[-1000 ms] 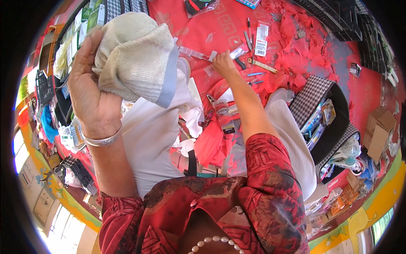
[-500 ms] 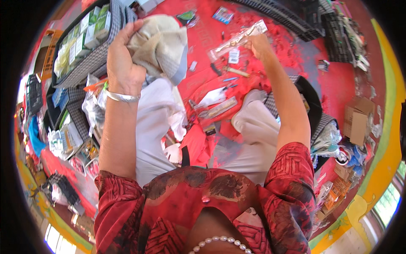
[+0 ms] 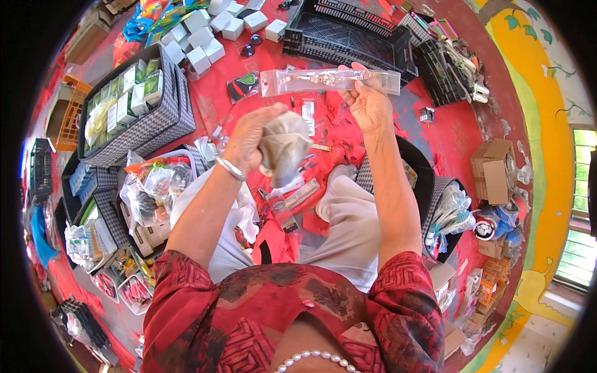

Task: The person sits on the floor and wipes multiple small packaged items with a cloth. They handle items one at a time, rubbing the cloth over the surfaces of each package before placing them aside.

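Note:
In my left hand [image 3: 249,138] is a bunched beige and grey cloth [image 3: 287,146], gripped between the curled fingers and thumb; part of it is smeared by motion. My right hand [image 3: 371,107] holds up a long clear plastic sleeve [image 3: 273,83] by its right part. Inside the sleeve lies a slim gold-coloured chain, like a bracelet [image 3: 326,79]. The two hands are apart. Below them, on the red floor cloth between my legs, lie a narrow clear packet [image 3: 301,194] and small loose pieces. A small green and black packaged item [image 3: 244,86] lies left of the sleeve.
A black plastic crate [image 3: 345,37] stands beyond my right hand. Several small white boxes [image 3: 200,38] are piled at the far left-middle. A checked bin [image 3: 140,133] with green and white boxes sits on the left. Bagged goods [image 3: 451,208] and a cardboard box [image 3: 495,171] are on the right.
My left hand has brought the cloth toward the middle, closer to my right hand. The sleeve has turned from slanted to nearly level. The view has shifted, showing more of the far floor.

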`<state>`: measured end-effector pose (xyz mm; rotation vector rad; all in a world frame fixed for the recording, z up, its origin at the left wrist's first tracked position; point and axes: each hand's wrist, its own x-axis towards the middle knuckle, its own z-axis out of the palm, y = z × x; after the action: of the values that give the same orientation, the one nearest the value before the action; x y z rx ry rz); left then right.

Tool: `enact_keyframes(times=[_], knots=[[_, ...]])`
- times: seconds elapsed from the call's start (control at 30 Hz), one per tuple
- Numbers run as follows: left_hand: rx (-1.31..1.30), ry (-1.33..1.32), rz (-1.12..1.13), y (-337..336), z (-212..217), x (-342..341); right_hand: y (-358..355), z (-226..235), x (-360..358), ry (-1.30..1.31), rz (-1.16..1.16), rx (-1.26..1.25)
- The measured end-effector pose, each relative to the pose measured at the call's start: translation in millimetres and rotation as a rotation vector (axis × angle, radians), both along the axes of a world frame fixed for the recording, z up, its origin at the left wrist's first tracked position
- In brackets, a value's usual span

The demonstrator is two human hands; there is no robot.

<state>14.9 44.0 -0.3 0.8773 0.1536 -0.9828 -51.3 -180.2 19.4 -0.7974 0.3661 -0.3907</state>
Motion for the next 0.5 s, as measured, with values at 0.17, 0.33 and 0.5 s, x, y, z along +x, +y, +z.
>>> enact_keyframes(times=[0.17,0.33,0.5], knots=[[-0.320,-0.135,-0.210,-14,7,-8,40,19,-23,-0.035,-0.034,0.055],[-0.273,-0.057,-0.059,-20,6,-13,49,20,-32,-0.008,-0.055,0.030],[-0.176,-0.073,0.005,-29,5,-16,42,8,-34,-0.039,-0.026,0.034]])
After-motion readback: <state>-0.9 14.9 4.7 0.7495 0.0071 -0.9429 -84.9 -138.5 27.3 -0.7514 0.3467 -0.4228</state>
